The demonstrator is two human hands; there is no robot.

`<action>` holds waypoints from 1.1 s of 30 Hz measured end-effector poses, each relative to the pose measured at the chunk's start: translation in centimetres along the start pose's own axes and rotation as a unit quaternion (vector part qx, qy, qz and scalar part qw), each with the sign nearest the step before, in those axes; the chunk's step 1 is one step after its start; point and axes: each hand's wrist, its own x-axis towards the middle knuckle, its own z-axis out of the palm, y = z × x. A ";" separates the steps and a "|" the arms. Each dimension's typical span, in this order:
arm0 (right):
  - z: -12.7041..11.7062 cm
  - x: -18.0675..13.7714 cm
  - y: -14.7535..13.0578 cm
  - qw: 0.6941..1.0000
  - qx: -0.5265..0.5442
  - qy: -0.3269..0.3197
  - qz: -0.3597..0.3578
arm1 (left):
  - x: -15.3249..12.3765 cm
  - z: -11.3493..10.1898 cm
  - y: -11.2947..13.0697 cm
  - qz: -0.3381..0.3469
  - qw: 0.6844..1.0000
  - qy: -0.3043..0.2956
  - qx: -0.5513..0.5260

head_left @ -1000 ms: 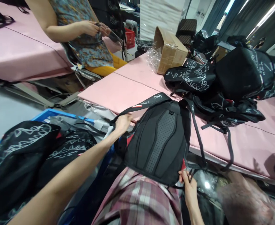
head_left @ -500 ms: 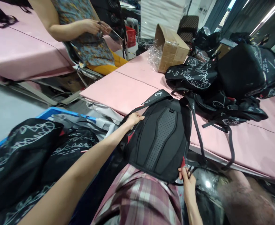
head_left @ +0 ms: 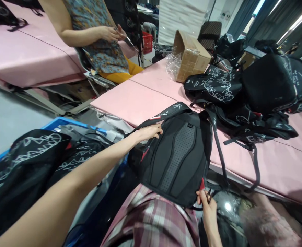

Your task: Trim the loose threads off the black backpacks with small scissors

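A black backpack (head_left: 176,154) rests back-panel up on my lap and against the edge of the pink table (head_left: 140,99). My left hand (head_left: 148,131) is closed on its upper left edge, just under the left shoulder strap (head_left: 163,113). My right hand (head_left: 206,200) pinches the backpack's lower right corner, by a red tab and a thin strap. The right shoulder strap (head_left: 218,144) runs down the bag's right side.
A pile of black backpacks with white scribble print (head_left: 243,92) lies on the table beside a cardboard box (head_left: 190,56). A blue bin (head_left: 55,121) on my left holds more such bags. Another person (head_left: 96,34) sits beyond the table, handling something small.
My left hand slid right along the backpack's top edge, from the strap to the back panel. The backpack shifted slightly. My right hand kept its hold on the lower corner.
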 end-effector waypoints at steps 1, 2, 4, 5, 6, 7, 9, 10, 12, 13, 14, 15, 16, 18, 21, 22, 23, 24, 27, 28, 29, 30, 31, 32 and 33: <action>-0.1 -0.1 -0.3 1.000 -0.007 -0.002 -0.004 | 0.5 -0.1 0.0 0.002 1.000 -0.020 0.002; -0.2 -0.3 -0.7 1.000 -0.015 -0.007 -0.010 | 0.9 -0.1 0.1 0.000 0.999 -0.040 0.002; -0.8 -0.7 -1.9 0.999 -0.035 -0.025 -0.022 | 1.4 -0.1 0.1 -0.004 0.997 -0.073 -0.002; -1.0 -0.9 -2.7 0.998 -0.046 -0.029 -0.030 | 1.4 -0.2 0.1 -0.006 0.996 -0.087 -0.006; -1.2 -1.0 -3.6 0.997 -0.056 -0.028 -0.038 | 1.4 -0.4 0.1 -0.006 0.995 -0.100 -0.011; -1.3 -0.9 -4.5 0.997 -0.065 -0.024 -0.047 | 1.2 -0.7 0.1 -0.005 0.993 -0.113 -0.017; -0.9 -0.4 -6.4 0.995 -0.077 -0.022 -0.066 | 0.5 -1.5 0.2 -0.003 0.990 -0.136 -0.033; -0.3 0.2 -7.4 0.993 -0.083 -0.034 -0.078 | 0.1 -1.9 0.2 -0.001 0.988 -0.146 -0.042; 1.7 1.6 -9.3 0.985 -0.113 -0.071 -0.107 | -0.7 -2.5 0.3 0.003 0.987 -0.154 -0.056; 3.0 2.5 -10.3 0.977 -0.146 -0.085 -0.128 | -1.1 -2.6 0.4 0.005 0.987 -0.150 -0.060; 4.5 3.3 -11.2 0.965 -0.191 -0.092 -0.154 | -1.4 -2.6 0.4 0.006 0.988 -0.142 -0.062; 6.2 4.0 -12.1 0.947 -0.242 -0.092 -0.189 | -1.7 -2.6 0.5 0.008 0.990 -0.130 -0.061; 7.8 4.7 -13.0 0.924 -0.290 -0.091 -0.231 | -2.0 -2.4 0.5 0.012 0.992 -0.114 -0.059; 10.9 5.8 -14.6 0.872 -0.363 -0.084 -0.317 | -2.5 -2.0 0.6 0.024 0.995 -0.082 -0.052; 14.4 6.9 -16.6 0.815 -0.430 -0.067 -0.382 | -3.2 -1.5 0.4 0.035 0.997 -0.050 -0.036; 15.2 7.3 -17.1 0.802 -0.451 -0.062 -0.388 | -3.4 -1.5 0.4 0.033 0.998 -0.046 -0.031; 15.8 7.6 -17.5 0.788 -0.472 -0.060 -0.391 | -3.7 -1.5 0.3 0.032 0.998 -0.043 -0.027; 16.2 7.9 -17.8 0.775 -0.491 -0.063 -0.393 | -3.9 -1.5 0.2 0.027 0.999 -0.043 -0.021; 17.0 8.5 -18.2 0.741 -0.538 -0.077 -0.394 | -4.3 -1.7 0.2 -0.016 0.999 -0.035 0.027; 17.2 8.6 -18.3 0.735 -0.547 -0.079 -0.393 | -4.5 -1.8 0.3 -0.035 0.998 -0.029 0.046; 17.4 8.6 -18.3 0.731 -0.552 -0.079 -0.394 | -4.6 -1.9 0.4 -0.054 0.996 -0.022 0.061; 17.6 8.6 -18.2 0.728 -0.555 -0.079 -0.396 | -4.7 -2.0 0.6 -0.068 0.995 -0.014 0.068; 17.9 8.6 -18.2 0.725 -0.557 -0.079 -0.398 | -4.8 -2.1 0.7 -0.078 0.995 -0.007 0.068; 18.1 8.6 -18.2 0.722 -0.558 -0.081 -0.401 | -5.0 -2.1 0.8 -0.085 0.994 -0.002 0.066; 18.4 8.5 -18.3 0.719 -0.558 -0.084 -0.405 | -5.2 -2.2 1.0 -0.091 0.994 0.002 0.063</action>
